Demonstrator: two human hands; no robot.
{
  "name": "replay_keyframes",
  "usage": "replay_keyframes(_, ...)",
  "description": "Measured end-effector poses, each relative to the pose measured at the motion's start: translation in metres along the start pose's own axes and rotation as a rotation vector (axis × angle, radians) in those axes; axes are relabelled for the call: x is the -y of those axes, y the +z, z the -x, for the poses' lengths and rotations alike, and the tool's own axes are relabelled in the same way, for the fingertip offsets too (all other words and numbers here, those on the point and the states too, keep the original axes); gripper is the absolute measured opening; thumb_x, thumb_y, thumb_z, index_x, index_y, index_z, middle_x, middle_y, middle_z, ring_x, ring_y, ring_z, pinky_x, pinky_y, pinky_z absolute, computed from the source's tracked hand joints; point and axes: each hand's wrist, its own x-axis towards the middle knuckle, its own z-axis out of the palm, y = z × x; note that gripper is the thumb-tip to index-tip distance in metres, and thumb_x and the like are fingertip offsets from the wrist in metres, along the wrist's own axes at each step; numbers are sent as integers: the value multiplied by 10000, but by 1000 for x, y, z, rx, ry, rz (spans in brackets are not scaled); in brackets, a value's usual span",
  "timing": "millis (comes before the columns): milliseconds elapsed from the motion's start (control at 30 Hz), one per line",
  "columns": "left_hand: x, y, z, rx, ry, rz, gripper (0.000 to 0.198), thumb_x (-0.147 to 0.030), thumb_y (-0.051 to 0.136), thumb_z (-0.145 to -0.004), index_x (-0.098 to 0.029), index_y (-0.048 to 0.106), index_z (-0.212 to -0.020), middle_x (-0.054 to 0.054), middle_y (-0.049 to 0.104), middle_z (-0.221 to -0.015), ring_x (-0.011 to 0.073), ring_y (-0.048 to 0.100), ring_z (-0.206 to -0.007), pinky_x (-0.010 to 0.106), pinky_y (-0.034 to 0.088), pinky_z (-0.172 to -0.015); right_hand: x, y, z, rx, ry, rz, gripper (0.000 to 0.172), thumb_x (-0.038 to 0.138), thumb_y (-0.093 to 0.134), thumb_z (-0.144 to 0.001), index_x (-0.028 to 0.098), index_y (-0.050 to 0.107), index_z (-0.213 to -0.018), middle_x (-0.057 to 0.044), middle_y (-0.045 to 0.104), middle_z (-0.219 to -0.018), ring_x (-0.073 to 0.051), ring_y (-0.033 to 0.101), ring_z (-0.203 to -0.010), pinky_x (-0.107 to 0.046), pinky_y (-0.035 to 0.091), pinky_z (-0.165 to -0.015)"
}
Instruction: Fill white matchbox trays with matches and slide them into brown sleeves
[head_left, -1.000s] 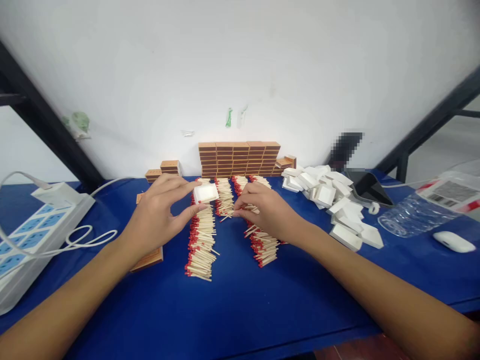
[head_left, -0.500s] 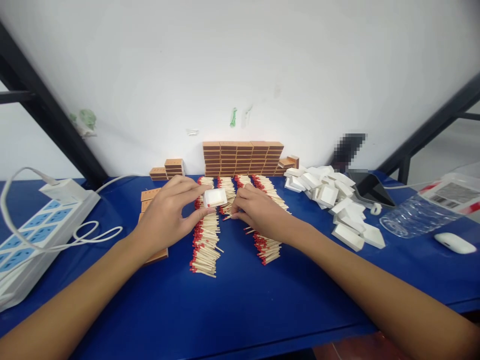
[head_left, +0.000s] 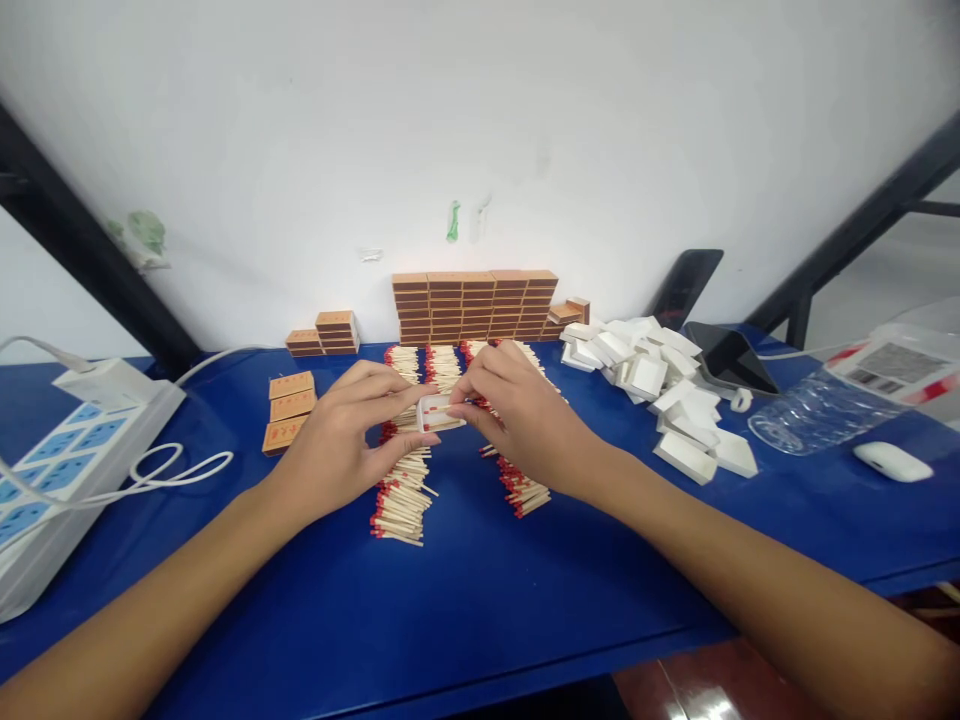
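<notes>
My left hand (head_left: 341, 440) pinches a small white matchbox tray (head_left: 437, 412) between thumb and fingers, above the blue table (head_left: 480, 590). My right hand (head_left: 525, 415) meets it from the right, fingertips pinched on matches at the tray's edge; a few red-tipped matches lie inside the tray. Rows of red-tipped matches (head_left: 401, 490) run under and between both hands, with another row (head_left: 525, 490) beneath my right wrist.
A wall of stacked brown matchbox sleeves (head_left: 476, 305) stands at the back, with smaller stacks (head_left: 322, 335) and flat sleeves (head_left: 289, 410) to the left. A heap of white trays (head_left: 660, 390) lies right. A power strip (head_left: 60, 470), cables, a plastic bag (head_left: 817, 425) and a white mouse (head_left: 892, 460) sit at the sides.
My right hand left the match row and came up to the tray with matches. My left hand lowered the tray slightly and turned its open side up.
</notes>
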Motion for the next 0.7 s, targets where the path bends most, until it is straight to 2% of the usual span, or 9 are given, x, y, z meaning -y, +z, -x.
replay_keyframes(267, -1, 1, 1, 17, -50, 65, 461, -340, 808, -938, -310, 712, -1388, 51, 761, -1099, 242, 630, -1077, 415, 543, -961, 4, 4, 2, -20, -14, 2, 147, 222, 614, -1055, 186, 666, -923, -94, 663, -972, -235, 497, -922, -396, 441, -838)
replay_keyframes(400, 2, 1, 2, 27, -71, 67, 455, -367, 808, -938, -312, 718, -1381, 49, 769, -1121, 243, 634, -1085, 412, 538, -970, -1, 4, 3, -49, -29, -17, 67, 228, 650, -1039, 188, 697, -1012, -89, 663, -989, -230, 508, -930, -387, 444, -837)
replay_keyframes(500, 5, -1, 1, 19, -90, 44, 441, -383, 802, -942, -292, 726, -1366, 53, 774, -1111, 242, 646, -1053, 419, 535, -972, -10, -5, 1, -61, -42, -40, 75, 245, 652, -1041, 196, 698, -1008, -76, 652, -972, -228, 518, -933, -389, 438, -852)
replay_keyframes(600, 9, -4, 1, 0, -108, -28, 412, -415, 795, -944, -260, 748, -1323, 64, 776, -1084, 246, 657, -1027, 423, 543, -955, -20, -22, 0, 47, -12, -47, 124, 265, 663, -1032, 204, 706, -933, -64, 622, -928, -232, 529, -932, -385, 436, -850)
replay_keyframes(700, 13, -7, 0, -12, -117, -89, 397, -473, 770, -955, -251, 763, -1284, 72, 777, -1073, 252, 667, -1029, 420, 557, -940, -27, -40, 0, 281, 59, -46, 117, 277, 701, -999, 214, 730, -905, -63, 612, -913, -247, 546, -957, -391, 440, -848)
